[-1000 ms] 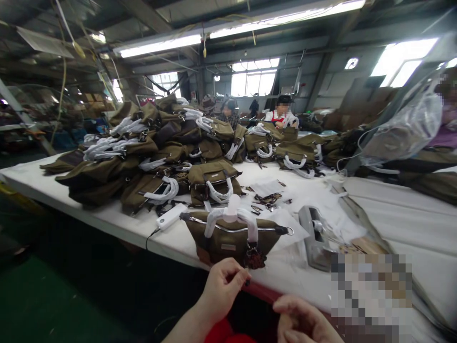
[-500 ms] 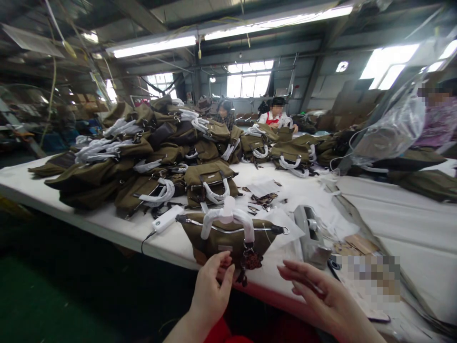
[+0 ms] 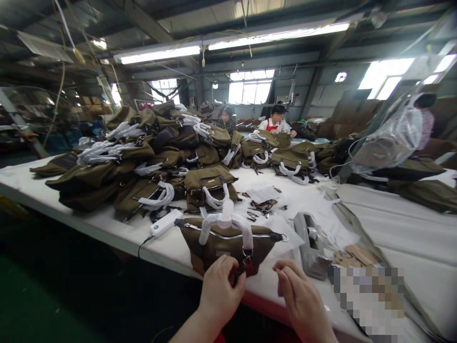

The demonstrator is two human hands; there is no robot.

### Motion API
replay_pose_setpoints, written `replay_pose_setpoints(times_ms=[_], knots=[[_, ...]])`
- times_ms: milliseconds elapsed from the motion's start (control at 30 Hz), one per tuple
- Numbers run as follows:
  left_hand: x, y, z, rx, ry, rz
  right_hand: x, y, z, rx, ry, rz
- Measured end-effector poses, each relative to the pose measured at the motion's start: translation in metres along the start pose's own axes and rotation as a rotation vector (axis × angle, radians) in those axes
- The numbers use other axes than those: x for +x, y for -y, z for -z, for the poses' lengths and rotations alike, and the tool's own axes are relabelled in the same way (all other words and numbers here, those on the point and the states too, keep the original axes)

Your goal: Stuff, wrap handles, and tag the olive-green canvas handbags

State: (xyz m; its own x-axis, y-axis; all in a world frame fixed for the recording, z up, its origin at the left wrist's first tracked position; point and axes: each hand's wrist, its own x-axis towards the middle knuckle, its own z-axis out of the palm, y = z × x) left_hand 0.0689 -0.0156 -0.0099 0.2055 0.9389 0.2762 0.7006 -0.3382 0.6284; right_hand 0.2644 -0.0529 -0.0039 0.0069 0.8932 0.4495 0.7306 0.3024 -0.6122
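Note:
An olive handbag point(image 3: 228, 240) stands at the table's front edge, its silver zip on top and its handles point(image 3: 210, 224) wrapped in white. From the right handle's base hangs a dark red patterned charm point(image 3: 253, 267), partly covered by fingers. My left hand point(image 3: 222, 286) is closed in a pinch on the charm's lower left side, in front of the bag. To the right of the bag, my right hand point(image 3: 300, 300) is closed too, thumb and forefinger pressed together. Whatever they hold, if anything, is too small to make out.
A pile of olive bags point(image 3: 143, 152) fills the table's left and back. A grey tape dispenser point(image 3: 310, 247) stands right of the handbag, a white box with a cable point(image 3: 166, 223) left. Patterned scraps point(image 3: 264, 206) lie behind. Two people point(image 3: 275, 125) sit across the table; another is far right.
My left hand has moved right and closed on the charm. The right hand has gone from loosely spread fingers to a pinch and shifted slightly left.

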Motion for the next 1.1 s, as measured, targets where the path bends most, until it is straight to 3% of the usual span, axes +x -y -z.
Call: replay_pose_setpoints(times_ms=[167, 400, 700, 800, 1100], knots=[[-0.002, -0.007, 0.012, -0.209, 0.117, 0.115, 0.005, -0.001, -0.016, 0.032, 0.138, -0.143], [-0.004, -0.011, 0.007, -0.197, 0.153, 0.111, 0.013, 0.007, -0.041, 0.265, 0.365, -0.173], [0.004, 0.001, 0.009, -0.375, 0.134, 0.211, 0.011, -0.008, -0.010, 0.094, 0.291, -0.272], [0.006, 0.001, 0.011, -0.489, 0.163, 0.225, 0.012, -0.002, -0.006, 0.054, 0.365, -0.250], [0.009, 0.004, 0.014, -0.510, 0.209, 0.192, 0.025, 0.018, -0.003, -0.184, 0.595, -0.164]])
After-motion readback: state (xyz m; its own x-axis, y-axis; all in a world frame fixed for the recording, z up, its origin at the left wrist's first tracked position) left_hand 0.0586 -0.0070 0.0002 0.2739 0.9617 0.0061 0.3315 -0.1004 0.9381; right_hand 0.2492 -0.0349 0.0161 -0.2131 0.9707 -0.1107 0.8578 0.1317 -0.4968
